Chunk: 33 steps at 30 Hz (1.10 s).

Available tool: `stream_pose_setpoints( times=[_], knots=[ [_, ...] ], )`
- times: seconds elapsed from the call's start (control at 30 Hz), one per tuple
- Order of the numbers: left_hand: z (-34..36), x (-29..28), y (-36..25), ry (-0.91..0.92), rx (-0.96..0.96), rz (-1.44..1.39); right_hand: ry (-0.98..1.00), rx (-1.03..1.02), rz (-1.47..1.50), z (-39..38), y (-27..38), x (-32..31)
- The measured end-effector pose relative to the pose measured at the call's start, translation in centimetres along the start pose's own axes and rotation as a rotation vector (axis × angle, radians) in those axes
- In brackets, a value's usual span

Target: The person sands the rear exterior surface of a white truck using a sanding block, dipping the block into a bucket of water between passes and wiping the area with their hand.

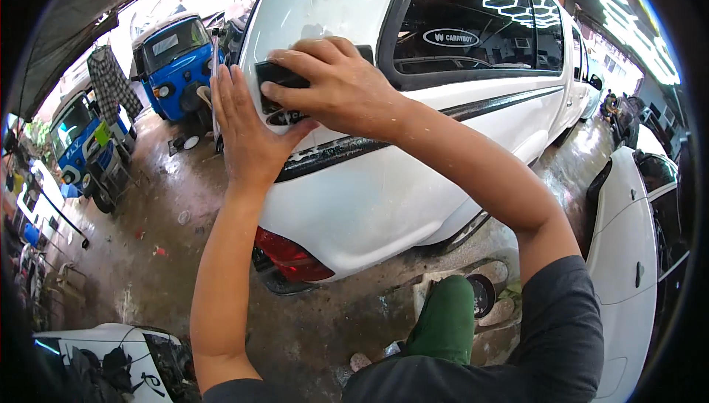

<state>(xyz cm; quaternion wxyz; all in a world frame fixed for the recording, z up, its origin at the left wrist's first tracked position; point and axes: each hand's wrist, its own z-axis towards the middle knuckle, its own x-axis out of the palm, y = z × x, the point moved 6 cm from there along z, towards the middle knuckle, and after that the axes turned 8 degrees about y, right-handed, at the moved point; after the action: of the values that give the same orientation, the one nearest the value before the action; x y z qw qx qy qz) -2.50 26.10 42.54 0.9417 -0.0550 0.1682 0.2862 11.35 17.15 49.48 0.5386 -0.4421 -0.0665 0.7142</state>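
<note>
My right hand [332,93] grips a dark rectangular block [284,78] against the white rear corner panel of a pickup's canopy [317,8]. My left hand [244,126] rests on that corner just left of the block, fingers stretched upward and thumb angled to the right under my right hand. A dark oval emblem is partly visible below the block. A black stripe [325,153] with whitish wet flecks runs along the side beneath my hands. The dark side window [473,48] lies to the right, and the red tail light [292,251] is lower down.
Blue three-wheelers [173,85] stand at the left, near a hanging checked cloth [111,82]. A white car [620,233] is at the right and another white vehicle part [85,351] at lower left. A round black basin [484,294] sits by my leg. People are distant at right.
</note>
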Motion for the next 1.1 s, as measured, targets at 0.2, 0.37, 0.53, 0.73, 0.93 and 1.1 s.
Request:
stream_pose_setpoints(
  times=[0.2, 0.37, 0.53, 0.73, 0.93, 1.1],
  knots=[
    [0.5, -0.4, -1.0, 0.058, -0.062, -0.015, 0.029, 0.057, -0.058, -5.5, -3.6, -0.8],
    [0.0, -0.1, -0.3, 0.021, -0.052, 0.005, 0.033, -0.020, -0.015, 0.5, 0.6, 0.3],
    [0.3, -0.2, -1.0, 0.079, -0.081, -0.026, 0.049, 0.040, -0.035, -5.0, -3.4, -1.7],
    [-0.2, -0.1, 0.1, -0.017, -0.012, 0.021, 0.029, -0.057, -0.018, 0.9, 0.9, 0.3],
    [0.2, -0.1, -1.0, 0.063, -0.083, -0.021, 0.036, 0.057, -0.084, -5.7, -4.0, -1.0],
    [-0.4, 0.4, -0.1, 0.018, -0.072, -0.005, 0.024, -0.024, -0.051, 1.0, 0.1, 0.3]
  ],
)
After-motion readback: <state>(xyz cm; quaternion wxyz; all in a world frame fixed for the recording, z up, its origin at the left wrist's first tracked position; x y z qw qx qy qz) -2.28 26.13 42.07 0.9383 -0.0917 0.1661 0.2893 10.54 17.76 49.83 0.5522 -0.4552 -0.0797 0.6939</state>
